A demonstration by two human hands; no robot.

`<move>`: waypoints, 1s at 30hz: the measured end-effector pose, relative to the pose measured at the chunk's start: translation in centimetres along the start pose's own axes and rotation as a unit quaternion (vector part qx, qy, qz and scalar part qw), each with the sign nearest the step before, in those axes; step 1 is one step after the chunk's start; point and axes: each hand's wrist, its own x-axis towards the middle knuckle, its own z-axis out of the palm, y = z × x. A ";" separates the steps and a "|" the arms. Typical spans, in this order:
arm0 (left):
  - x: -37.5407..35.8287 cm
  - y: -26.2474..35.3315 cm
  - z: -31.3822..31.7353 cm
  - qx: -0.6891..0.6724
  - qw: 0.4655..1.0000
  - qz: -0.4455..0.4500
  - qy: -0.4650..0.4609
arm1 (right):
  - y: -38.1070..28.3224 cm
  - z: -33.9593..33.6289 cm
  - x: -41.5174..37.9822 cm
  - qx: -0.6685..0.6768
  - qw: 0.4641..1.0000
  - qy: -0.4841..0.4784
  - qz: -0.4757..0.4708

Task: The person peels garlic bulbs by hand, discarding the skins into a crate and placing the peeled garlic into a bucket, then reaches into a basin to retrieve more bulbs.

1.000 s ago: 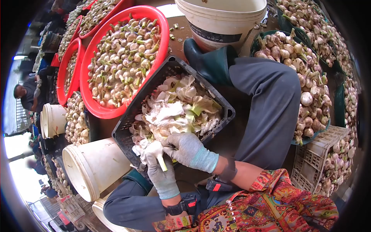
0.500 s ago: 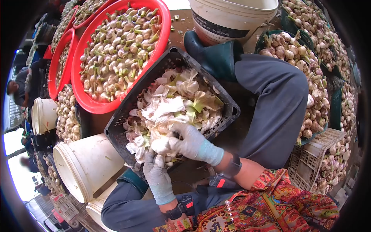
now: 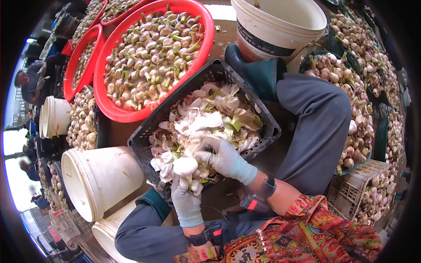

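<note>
Left hand (image 3: 186,202), in a grey knit glove with a pale blue cuff, grasps a garlic bulb (image 3: 185,166) from below; the bulb lies above the near corner of the black crate (image 3: 251,98). Right hand (image 3: 229,160), gloved alike, is just beside the bulb with its fingers bent; whether they pinch a scrap of skin cannot be told. Half a second earlier the right fingers met the bulb; they now stand apart from it, and its white, rounded face shows more fully. Crate and basin also lie farther right in the view than in that earlier frame.

The bulb is smooth and domed. Beneath the hands, papery peelings (image 3: 204,125), white with some yellow-green pieces, fill the crate, whose rigid plastic walls are perforated. Beyond it, a round, glossy red basin (image 3: 100,85) contains trimmed garlic bulbs in cloudy liquid. A white bucket (image 3: 116,173) stands to the left, a larger labelled bucket (image 3: 285,28) behind a dark green boot (image 3: 258,70). Unpeeled garlic (image 3: 362,109), purple-tinged, is heaped at right, beside a beige lattice crate (image 3: 346,197).
</note>
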 end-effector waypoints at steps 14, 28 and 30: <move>-7.7 12.3 -2.3 -0.369 0.857 0.355 0.055 | 0.2 0.0 0.0 -0.013 0.991 0.041 0.123; 26.5 22.5 2.0 0.467 0.871 0.091 0.123 | 0.9 -0.1 0.5 -0.169 0.985 -0.021 0.036; 32.9 22.1 -0.5 0.535 0.836 0.022 0.119 | 0.8 -0.2 0.8 -0.168 0.981 -0.047 0.089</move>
